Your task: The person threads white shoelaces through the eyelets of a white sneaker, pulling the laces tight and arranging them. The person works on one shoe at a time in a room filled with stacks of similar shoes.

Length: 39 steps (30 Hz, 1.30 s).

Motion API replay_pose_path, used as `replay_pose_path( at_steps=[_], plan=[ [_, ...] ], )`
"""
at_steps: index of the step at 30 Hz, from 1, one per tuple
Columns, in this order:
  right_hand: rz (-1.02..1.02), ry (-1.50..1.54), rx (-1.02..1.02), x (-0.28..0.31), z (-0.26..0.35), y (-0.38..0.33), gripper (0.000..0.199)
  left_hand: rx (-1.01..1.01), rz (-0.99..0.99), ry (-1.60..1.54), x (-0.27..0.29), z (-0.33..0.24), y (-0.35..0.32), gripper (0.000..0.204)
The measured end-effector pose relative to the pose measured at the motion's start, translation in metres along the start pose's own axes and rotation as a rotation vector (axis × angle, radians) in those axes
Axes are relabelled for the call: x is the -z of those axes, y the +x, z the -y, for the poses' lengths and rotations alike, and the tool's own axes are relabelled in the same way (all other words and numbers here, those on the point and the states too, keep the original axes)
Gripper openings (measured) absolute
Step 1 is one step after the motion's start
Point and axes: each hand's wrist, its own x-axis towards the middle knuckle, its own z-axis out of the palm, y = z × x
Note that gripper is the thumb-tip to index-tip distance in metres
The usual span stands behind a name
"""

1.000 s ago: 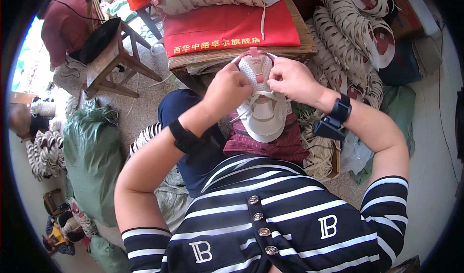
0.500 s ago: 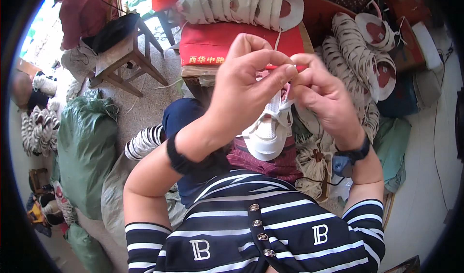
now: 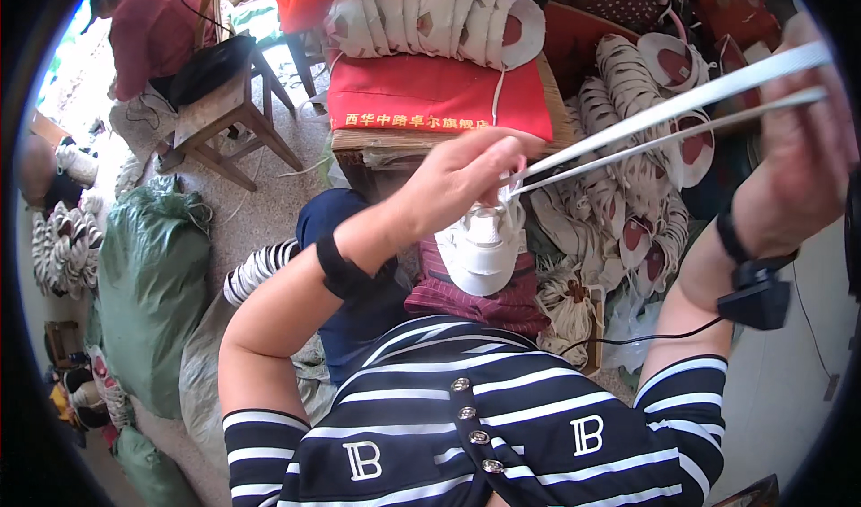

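Note:
A white sneaker [image 3: 484,260] rests toe toward me on a maroon striped cloth [image 3: 429,278] on my lap. My left hand [image 3: 457,175] is closed on the upper part of the shoe, its thumb on top and the other fingers mostly hidden. A white shoelace [image 3: 664,112] runs as two taut strands from the shoe's eyelets up to the right. At the far right my right hand [image 3: 803,157], slightly blurred, is closed on the far end of that lace.
Ahead stands a wooden stool with a red cloth [image 3: 404,90] and a row of nested white shoe uppers [image 3: 430,22]. More stacked uppers [image 3: 619,121] lie to the right. Green sacks [image 3: 148,301] fill the left. A person [image 3: 157,31] sits beyond a wooden stool [image 3: 215,130].
My right hand has swung far out to the right, drawing the lace taut. My left hand has come down onto the shoe. The thin red item between my fingers no longer shows.

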Motion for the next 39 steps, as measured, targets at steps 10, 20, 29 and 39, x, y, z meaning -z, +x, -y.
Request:
replay_pose_path(
  at_steps=[10,20,29,39],
  plan=[
    [-0.116,-1.287,-0.092,0.061,-0.062,0.010,0.026,0.011,0.201,-0.112,-0.020,-0.055,-0.015,0.033],
    [0.237,-1.466,-0.363,0.038,-0.188,-0.127,0.030,0.045,-0.104,-0.454,-0.001,-0.032,0.012,0.021],
    [0.255,-1.468,-0.307,0.056,-0.199,-0.133,0.012,0.083,-0.157,-0.445,0.006,-0.027,0.011,0.030],
    [-0.333,-0.226,-1.072,0.120,-0.188,-0.149,0.018,0.081,-0.151,-0.481,0.017,-0.025,0.001,0.028]
  ],
)
